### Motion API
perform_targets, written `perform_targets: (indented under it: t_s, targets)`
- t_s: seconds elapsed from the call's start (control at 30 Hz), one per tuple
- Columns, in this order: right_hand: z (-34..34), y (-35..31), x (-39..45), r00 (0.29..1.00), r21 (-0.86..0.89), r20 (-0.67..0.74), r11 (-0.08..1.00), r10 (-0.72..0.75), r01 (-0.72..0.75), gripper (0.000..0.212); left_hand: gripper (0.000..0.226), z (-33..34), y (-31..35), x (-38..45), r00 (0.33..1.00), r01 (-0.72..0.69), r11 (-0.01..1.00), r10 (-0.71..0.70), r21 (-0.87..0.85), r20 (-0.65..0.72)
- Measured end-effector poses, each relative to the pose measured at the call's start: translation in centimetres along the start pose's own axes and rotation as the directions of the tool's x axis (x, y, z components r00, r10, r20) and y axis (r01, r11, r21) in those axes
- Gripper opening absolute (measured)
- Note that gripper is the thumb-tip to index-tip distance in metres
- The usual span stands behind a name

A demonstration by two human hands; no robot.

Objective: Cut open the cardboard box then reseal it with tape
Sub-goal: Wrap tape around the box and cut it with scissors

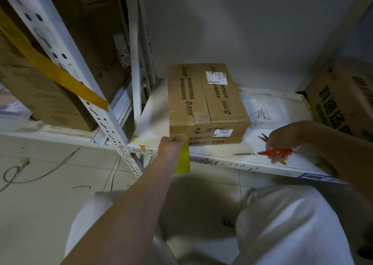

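Observation:
A brown cardboard box (207, 103) with printed characters and a white label reading 1863 sits on a white shelf (222, 159). My left hand (170, 145) is at the box's near left bottom corner and pinches a strip of yellow tape (182, 159) that hangs down over the shelf edge. To the right, my right hand (282, 141) grips red-handled scissors (272, 152), whose blades point left along the shelf, clear of the box.
Loose nails in a clear bag (260, 114) lie behind the scissors. A second printed box (343, 101) stands at the far right. White slotted uprights (105, 121) and taped boxes (40, 87) fill the left. Cables (40, 172) lie on the tiled floor.

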State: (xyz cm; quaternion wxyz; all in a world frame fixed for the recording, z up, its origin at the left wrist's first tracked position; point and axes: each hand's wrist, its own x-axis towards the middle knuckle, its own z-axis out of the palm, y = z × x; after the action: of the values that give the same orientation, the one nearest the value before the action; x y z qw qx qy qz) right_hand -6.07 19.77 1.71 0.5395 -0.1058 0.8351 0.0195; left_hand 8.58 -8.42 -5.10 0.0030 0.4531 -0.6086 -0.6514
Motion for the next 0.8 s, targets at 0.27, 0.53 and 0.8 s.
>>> perform_targets:
  t_s: [0.27,0.53,0.8]
  targets:
    - [1.0,-8.0,-1.6,0.94,0.254,-0.021,0.908,-0.34,0.334,0.051,0.025,-0.7,0.1,-0.1,0.999,0.02,0.998,-0.018,-0.054,0.031]
    - [1.1,-11.7,0.2,0.938,0.203,-0.045,0.917,-0.343,0.345,0.086,0.023,-1.2,0.3,-0.2,0.999,0.029,0.999,-0.029,-0.013,0.035]
    - [0.9,-13.9,1.6,0.916,0.227,-0.004,0.891,-0.402,0.392,0.085,0.023,-1.4,0.5,-0.3,0.999,0.034,0.999,-0.033,-0.01,0.021]
